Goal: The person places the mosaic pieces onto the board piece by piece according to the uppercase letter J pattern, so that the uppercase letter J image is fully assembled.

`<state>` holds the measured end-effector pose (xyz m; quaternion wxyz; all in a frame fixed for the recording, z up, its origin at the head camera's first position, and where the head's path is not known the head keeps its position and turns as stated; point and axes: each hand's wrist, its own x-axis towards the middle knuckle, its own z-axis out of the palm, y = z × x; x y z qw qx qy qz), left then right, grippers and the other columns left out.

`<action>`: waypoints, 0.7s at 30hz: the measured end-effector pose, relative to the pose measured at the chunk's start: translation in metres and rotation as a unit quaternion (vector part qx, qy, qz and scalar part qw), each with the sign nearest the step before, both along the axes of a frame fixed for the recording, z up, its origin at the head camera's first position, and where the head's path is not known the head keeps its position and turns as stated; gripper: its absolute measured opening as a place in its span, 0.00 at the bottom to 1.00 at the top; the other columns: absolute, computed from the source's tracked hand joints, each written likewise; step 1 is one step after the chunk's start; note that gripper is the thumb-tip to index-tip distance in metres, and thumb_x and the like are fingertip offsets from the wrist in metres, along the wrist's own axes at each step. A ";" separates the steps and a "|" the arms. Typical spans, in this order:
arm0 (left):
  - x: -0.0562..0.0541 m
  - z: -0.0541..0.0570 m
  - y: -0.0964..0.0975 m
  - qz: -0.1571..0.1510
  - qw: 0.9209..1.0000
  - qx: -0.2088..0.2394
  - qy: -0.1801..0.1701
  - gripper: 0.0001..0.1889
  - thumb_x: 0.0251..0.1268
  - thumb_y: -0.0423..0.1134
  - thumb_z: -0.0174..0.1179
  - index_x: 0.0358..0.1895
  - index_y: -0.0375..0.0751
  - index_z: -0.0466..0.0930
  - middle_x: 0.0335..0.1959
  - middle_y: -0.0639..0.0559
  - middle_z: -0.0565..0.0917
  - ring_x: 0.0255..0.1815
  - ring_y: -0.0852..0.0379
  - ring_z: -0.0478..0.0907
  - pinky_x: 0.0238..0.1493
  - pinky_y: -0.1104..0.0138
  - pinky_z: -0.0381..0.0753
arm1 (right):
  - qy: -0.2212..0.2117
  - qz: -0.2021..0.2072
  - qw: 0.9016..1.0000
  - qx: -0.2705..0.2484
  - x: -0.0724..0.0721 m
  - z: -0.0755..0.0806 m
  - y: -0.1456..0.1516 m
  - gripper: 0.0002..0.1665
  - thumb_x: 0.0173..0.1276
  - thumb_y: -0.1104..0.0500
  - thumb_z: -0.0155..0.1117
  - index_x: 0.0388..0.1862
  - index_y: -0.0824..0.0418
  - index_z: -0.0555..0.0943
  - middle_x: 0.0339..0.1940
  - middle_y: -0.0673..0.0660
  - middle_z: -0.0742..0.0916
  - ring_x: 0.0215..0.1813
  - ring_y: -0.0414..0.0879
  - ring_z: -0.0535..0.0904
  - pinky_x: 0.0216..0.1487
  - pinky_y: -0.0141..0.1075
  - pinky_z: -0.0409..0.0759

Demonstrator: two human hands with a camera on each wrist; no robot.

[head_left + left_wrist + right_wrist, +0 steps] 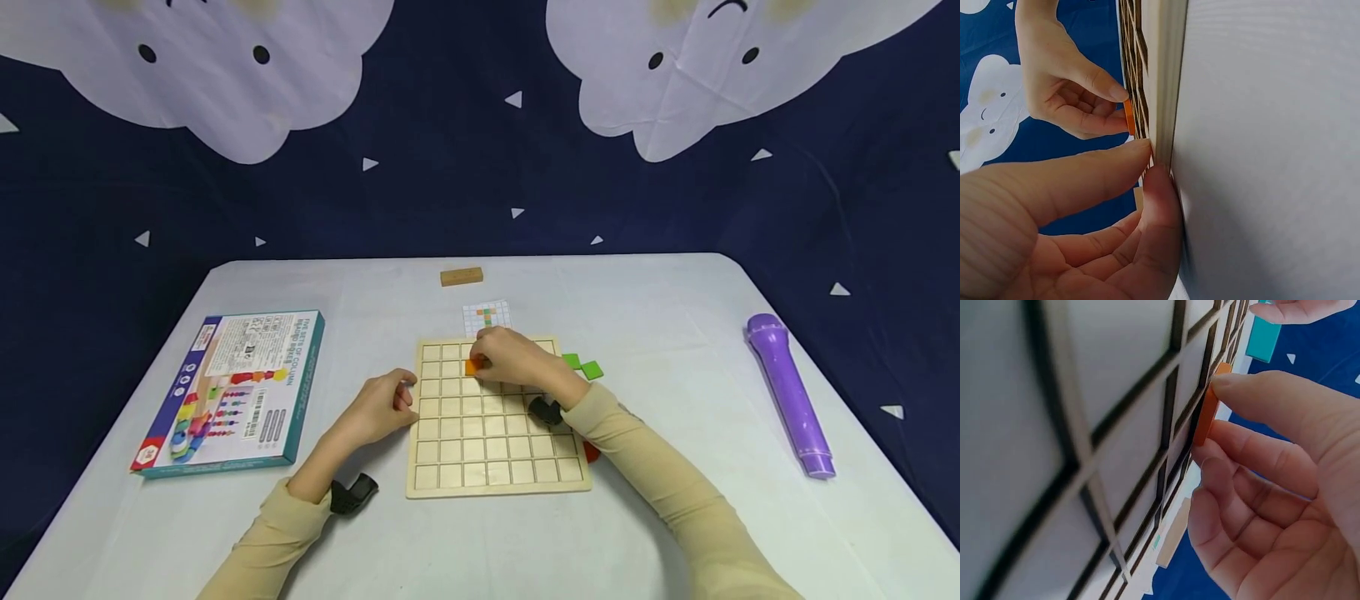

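A wooden grid board (450,476) with raised lines lies flat on the table. My right hand (512,360) reaches over its far part, pinching an orange square tile (1210,406) between thumb and fingertip. In the right wrist view the tile is tilted close against a grid square. At the board's left edge, my left hand (382,408) rests with its thumb and forefinger tips (1159,181) right at the side, set apart along it. Two green tiles (592,369) lie off the board's right side, and a red piece (591,452) shows partly under the right sleeve.
Beyond the board lies a small grid card (474,320) with a coloured pattern, and behind it a wooden block (461,277). A flat toy box (247,392) lies at the left. A purple cylinder with a wider end (791,396) lies at the right.
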<state>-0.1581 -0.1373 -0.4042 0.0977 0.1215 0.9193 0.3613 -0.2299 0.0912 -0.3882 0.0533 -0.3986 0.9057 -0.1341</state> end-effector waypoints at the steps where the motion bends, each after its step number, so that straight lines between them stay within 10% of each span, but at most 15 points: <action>1: 0.000 0.000 0.000 0.000 1.000 0.000 0.001 0.25 0.48 0.26 0.65 0.53 0.26 0.71 0.30 0.47 0.77 0.28 0.60 0.72 0.31 0.71 0.71 | 0.002 -0.001 1.000 0.002 0.000 0.000 -0.001 0.09 0.60 0.60 0.66 0.38 0.63 0.85 0.35 0.56 0.85 0.36 0.42 0.77 0.38 0.29 0.77; 21: 0.001 0.000 0.000 -0.006 1.000 0.000 -0.003 0.25 0.49 0.27 0.65 0.53 0.27 0.71 0.30 0.47 0.77 0.28 0.60 0.72 0.31 0.71 0.71 | 0.009 0.015 1.000 0.004 0.000 0.001 -0.004 0.09 0.60 0.59 0.66 0.38 0.62 0.85 0.34 0.55 0.84 0.34 0.41 0.74 0.35 0.28 0.73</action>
